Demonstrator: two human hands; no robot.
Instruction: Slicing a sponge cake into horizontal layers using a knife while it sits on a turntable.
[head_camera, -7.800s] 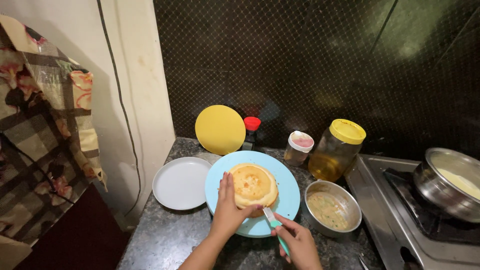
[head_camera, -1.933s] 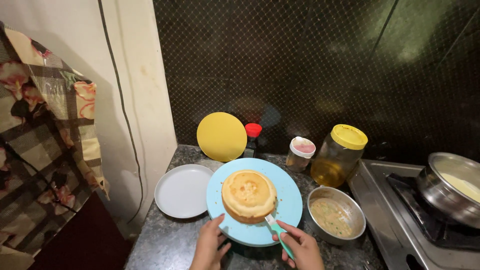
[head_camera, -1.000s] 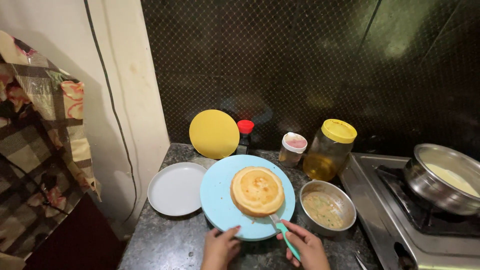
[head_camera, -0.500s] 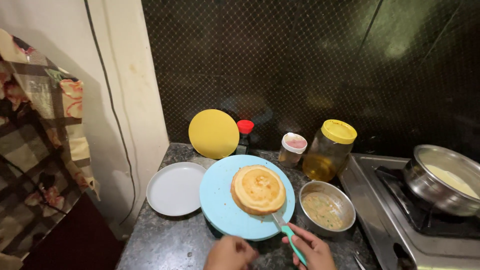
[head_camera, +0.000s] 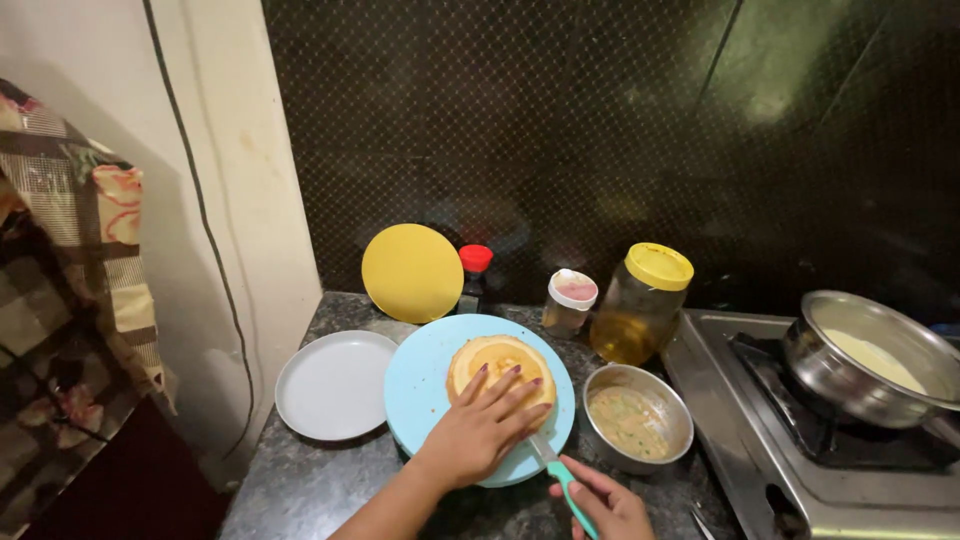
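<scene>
A round golden sponge cake (head_camera: 495, 362) sits on a light blue round plate (head_camera: 425, 382) on the dark granite counter. My left hand (head_camera: 483, 423) lies flat on top of the cake, fingers spread. My right hand (head_camera: 603, 502) grips a knife with a teal handle (head_camera: 566, 484); its blade points up-left into the cake's near right side.
A white plate (head_camera: 333, 384) lies left of the blue plate. A yellow round lid (head_camera: 411, 272) leans on the wall, beside a red-capped bottle (head_camera: 474, 274), a small jar (head_camera: 571, 301) and a yellow-lidded jar (head_camera: 642, 303). A steel bowl (head_camera: 637, 416) and a stove with a pot (head_camera: 866, 358) stand right.
My left hand has moved up from the plate's near edge onto the top of the cake. The knife stays at the cake's near right side.
</scene>
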